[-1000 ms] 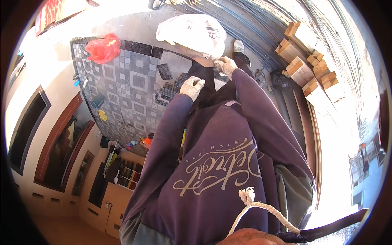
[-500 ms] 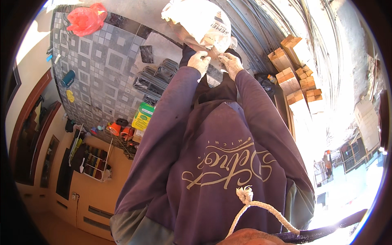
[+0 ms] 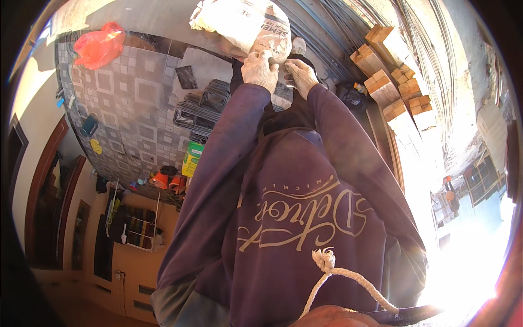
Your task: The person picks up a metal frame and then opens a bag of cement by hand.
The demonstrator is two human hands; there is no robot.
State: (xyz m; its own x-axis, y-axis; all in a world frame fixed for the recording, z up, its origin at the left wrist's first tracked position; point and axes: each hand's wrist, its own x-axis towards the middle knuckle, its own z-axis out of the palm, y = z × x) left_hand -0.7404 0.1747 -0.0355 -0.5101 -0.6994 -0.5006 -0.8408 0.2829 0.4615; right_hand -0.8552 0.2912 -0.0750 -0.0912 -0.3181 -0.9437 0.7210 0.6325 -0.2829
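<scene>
The printed white sack (image 3: 242, 27) is ahead of the person's torso, its rounded near end at the hands. The step in hand looks like working that near edge: the left hand (image 3: 260, 72) seems closed on it, knuckles up, while the right hand (image 3: 299, 78) curls its fingers just beside the sack's right corner, apart from the left. Whether the right pinches any of the sack cannot be told. As a judgement, the next move calls for a sure grip on the edge from both sides.

The sack's skin looks thin and creased, bulging roundly, its sunlit top washed out. Left of the sack and nearer the person, bundled wire stirrups (image 3: 193, 114) form dark, stacked metal rectangles on the patterned tile floor (image 3: 131, 90). Farther left of the sack is a crumpled, glossy red plastic bag (image 3: 99, 46). Right of the sack run long, slender metal rods (image 3: 343, 35); beyond them, square-cut timber lengths (image 3: 381, 84) show tan, flat ends.
</scene>
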